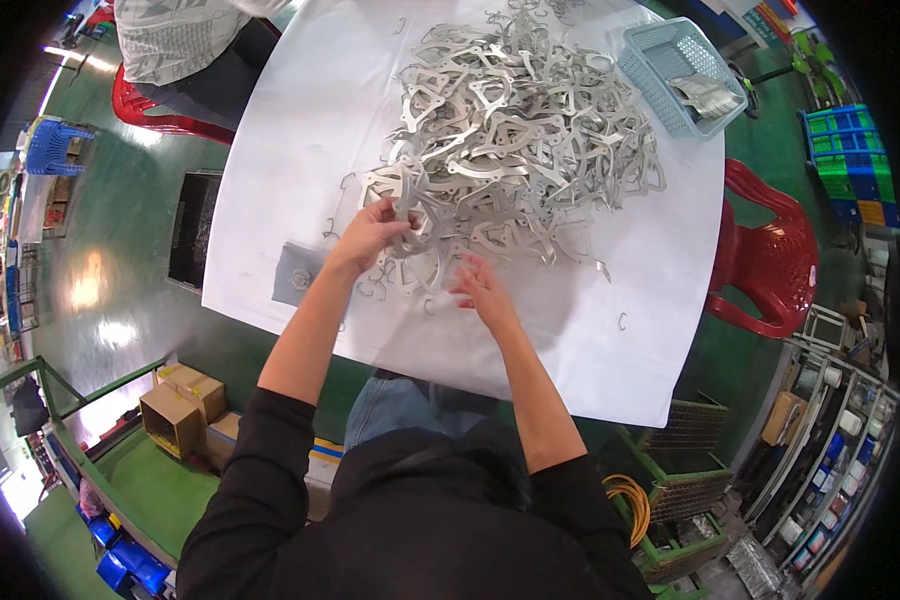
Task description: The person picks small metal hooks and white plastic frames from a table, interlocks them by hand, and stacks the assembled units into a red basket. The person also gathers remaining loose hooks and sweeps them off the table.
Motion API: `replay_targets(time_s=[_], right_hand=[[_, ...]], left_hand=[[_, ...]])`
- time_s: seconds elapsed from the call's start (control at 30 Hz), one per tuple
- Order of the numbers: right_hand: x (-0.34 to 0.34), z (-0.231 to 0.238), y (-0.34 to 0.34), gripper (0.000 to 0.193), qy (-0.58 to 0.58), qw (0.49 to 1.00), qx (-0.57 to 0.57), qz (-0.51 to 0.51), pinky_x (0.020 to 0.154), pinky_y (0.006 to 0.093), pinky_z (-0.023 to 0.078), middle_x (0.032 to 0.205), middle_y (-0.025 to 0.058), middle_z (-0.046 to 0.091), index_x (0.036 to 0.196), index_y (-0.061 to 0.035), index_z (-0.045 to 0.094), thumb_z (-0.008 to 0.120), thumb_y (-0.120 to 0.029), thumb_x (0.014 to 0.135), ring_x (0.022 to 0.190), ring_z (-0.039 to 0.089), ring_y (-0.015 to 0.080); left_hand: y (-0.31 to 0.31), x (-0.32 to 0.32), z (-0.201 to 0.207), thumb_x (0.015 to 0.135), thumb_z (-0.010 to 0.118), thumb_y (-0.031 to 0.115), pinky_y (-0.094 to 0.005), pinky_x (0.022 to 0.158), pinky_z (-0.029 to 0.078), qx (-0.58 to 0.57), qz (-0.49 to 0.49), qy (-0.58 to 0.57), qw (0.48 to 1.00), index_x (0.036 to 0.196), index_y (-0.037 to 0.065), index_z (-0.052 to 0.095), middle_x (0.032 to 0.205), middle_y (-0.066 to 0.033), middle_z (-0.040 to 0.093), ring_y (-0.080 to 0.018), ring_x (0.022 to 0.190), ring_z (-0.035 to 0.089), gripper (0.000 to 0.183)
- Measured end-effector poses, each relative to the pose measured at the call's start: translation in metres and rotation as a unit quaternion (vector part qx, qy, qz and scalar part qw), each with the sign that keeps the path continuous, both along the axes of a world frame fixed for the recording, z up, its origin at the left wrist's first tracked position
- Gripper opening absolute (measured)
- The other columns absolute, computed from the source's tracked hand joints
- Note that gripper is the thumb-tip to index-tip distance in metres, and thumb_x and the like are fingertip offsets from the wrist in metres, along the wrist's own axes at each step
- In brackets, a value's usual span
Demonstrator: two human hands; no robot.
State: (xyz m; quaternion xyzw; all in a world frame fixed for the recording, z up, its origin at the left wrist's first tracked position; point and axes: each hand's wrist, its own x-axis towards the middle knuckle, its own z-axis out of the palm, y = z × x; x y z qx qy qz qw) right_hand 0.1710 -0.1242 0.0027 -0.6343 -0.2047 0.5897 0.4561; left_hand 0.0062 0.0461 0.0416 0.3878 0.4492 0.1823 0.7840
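A large heap of flat silver metal brackets (530, 140), curved and with cut-outs, covers the far middle of the white-covered table (610, 350). At the heap's near left edge, my left hand (372, 235) has its fingers closed round a curved metal bracket (407, 195). Its outline partly merges with the brackets behind it. My right hand (483, 290) hovers by the near edge of the heap, fingers apart and nothing in them. Small wire hooks (372, 288) lie scattered in front of the heap and to its left.
A light blue plastic basket (660, 85) holding some metal pieces stands at the far right corner. Left of my left forearm lies a grey sheet (288, 285) with a small clear item on it. Red chairs (770, 255) flank the table; another person (185, 50) sits at the far left.
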Motion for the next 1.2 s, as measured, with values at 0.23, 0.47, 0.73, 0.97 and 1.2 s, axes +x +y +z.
replay_targets(time_s=[0.23,0.47,0.73,0.97,1.2], right_hand=[[-0.034,0.004,0.042,0.036,0.101,0.991,0.009,-0.085,0.061,0.0242,0.049,0.097,0.0027,0.062,0.119,-0.0071,0.049,0.059,-0.025,0.089,0.084,0.059,0.01],[-0.069,-0.018,0.038,0.022,0.125,0.992,0.01,-0.019,0.059,0.0242,0.051,0.092,0.0031,0.063,0.108,-0.0063,0.055,0.057,-0.018,0.09,0.075,0.06,0.0098],[-0.103,0.002,0.041,0.03,0.157,0.971,-0.026,-0.177,0.063,0.0274,0.055,0.093,0.0018,0.061,0.119,-0.0076,0.055,0.056,-0.017,0.091,0.078,0.06,0.0104],[-0.109,0.009,0.045,0.031,0.105,0.966,-0.08,-0.222,0.058,0.0301,0.056,0.095,0.0071,0.062,0.121,-0.0016,0.049,0.048,-0.02,0.095,0.079,0.064,0.0154],[-0.1,0.008,0.04,0.024,-0.214,0.963,-0.084,-0.137,0.057,0.0426,0.052,0.083,0.0189,0.065,0.106,-0.0001,0.046,0.045,-0.021,0.094,0.068,0.064,0.0319]], left_hand=[[-0.012,-0.009,-0.01,0.076,0.058,-0.005,-0.0282,0.079,0.047,-0.097,-0.07,-0.086,0.989,0.116,0.004,0.048,0.094,-0.0042,0.059,-0.0166,0.09,0.06,0.043],[0.005,-0.033,-0.028,0.088,0.059,0.025,-0.0298,0.075,0.048,-0.057,-0.079,0.028,0.995,0.114,0.003,0.052,0.094,-0.0067,0.061,-0.0162,0.086,0.061,0.034],[-0.002,-0.04,-0.035,0.092,0.051,0.042,-0.0368,0.081,0.051,-0.174,0.05,-0.075,0.981,0.104,0.001,0.055,0.096,-0.0134,0.064,-0.0214,0.092,0.062,0.043],[-0.029,-0.025,-0.043,0.094,0.044,0.046,-0.0391,0.083,0.051,-0.127,0.204,-0.106,0.965,0.108,-0.001,0.05,0.102,-0.0166,0.06,-0.0252,0.096,0.06,0.05],[-0.052,-0.02,-0.042,0.091,0.055,0.036,-0.0346,0.069,0.055,-0.028,0.13,0.015,0.991,0.121,0.009,0.035,0.112,-0.0103,0.053,-0.0222,0.094,0.061,0.046]])
